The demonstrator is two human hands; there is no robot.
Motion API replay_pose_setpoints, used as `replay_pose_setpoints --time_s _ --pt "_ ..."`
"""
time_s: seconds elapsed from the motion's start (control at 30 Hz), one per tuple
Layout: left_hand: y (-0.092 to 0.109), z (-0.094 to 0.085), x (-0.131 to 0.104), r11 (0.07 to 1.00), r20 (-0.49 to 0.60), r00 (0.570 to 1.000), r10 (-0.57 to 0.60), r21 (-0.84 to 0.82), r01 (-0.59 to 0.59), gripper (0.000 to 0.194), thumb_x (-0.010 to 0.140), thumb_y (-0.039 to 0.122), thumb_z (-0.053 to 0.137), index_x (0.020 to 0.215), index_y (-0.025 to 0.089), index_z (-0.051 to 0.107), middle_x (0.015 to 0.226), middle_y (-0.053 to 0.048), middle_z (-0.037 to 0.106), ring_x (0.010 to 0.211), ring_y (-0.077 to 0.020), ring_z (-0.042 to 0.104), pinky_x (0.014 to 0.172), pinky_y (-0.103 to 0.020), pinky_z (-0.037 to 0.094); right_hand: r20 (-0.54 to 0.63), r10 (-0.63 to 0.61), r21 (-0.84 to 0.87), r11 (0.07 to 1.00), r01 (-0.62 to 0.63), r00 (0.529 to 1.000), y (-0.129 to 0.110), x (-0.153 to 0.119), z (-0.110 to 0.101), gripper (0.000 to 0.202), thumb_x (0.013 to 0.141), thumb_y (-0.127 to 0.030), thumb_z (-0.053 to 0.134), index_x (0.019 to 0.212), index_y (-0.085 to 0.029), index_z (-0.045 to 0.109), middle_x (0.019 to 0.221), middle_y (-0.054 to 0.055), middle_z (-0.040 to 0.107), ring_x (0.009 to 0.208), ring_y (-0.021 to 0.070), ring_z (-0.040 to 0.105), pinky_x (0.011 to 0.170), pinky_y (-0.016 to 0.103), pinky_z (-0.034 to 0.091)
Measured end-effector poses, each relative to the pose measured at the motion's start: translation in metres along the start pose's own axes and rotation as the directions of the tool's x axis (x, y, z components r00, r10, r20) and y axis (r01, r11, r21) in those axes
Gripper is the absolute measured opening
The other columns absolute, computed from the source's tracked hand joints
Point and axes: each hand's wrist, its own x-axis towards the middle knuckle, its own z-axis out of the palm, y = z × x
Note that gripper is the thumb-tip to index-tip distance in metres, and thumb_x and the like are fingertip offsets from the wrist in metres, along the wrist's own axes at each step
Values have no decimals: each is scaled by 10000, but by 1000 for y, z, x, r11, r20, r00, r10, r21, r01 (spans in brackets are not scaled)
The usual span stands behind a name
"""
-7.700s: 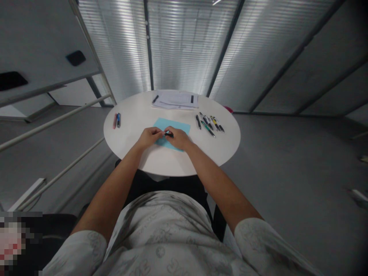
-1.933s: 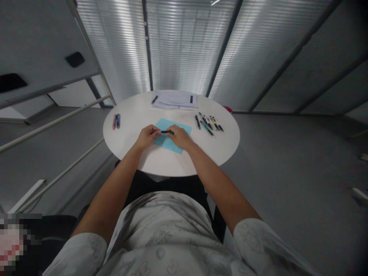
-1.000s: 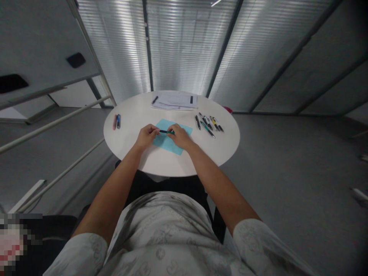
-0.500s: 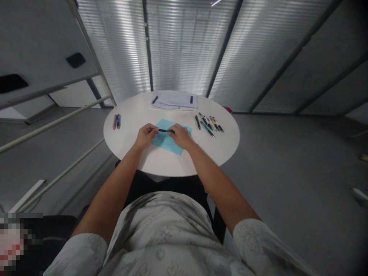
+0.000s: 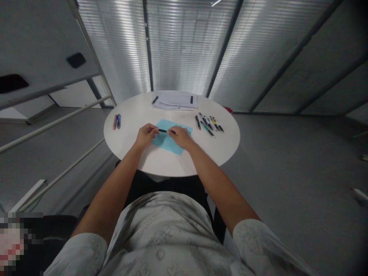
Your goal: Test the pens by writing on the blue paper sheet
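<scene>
Rounded tabletop edge surrounds hands (gripping pen).

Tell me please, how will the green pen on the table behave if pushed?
The green pen may roll, since it is slim and lies on the flat table. It is probably stiff, as it looks straight. It might bump the other pens close beside it.

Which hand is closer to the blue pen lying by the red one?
Left. The left hand is to the right of the blue pen and a little nearer the person; the right hand is farther right, past the left hand.
</scene>
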Motion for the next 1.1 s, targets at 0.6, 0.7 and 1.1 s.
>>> replay_pose_setpoints --time_s 0.6,0.7,1.1 --pt "2 -1 0 1000 -24 999 -22 16 22 239 756 388 695 782 159 629 697 -34 682 537 -105 505 535 -253 379 -53 41 60 997 -38 998 2 0 1 237 860 -303 657 1086 -242 615 1052 27 667 990 212 587 922 404 339" --pt "0 -1 0 1000 -8 1000 -24 12 24 256 756 403 696 777 159 623 698 -34 683 535 -104 501 530 -251 373 -33 22 23 1000 -21 999 4 -1 1 138 879 -291 630 1000 -224 630 1056 37 666 1009 216 580 911 394 342" --pt "4 -2 -2 998 -21 999 -48 25 49 310 766 458 694 704 174 588 647 -39 669 516 -108 495 505 -250 357 -35 -11 151 988 17 999 4 0 -3 227 964 -385 479 987 -237 649 897 10 692 921 195 617 903 374 389"
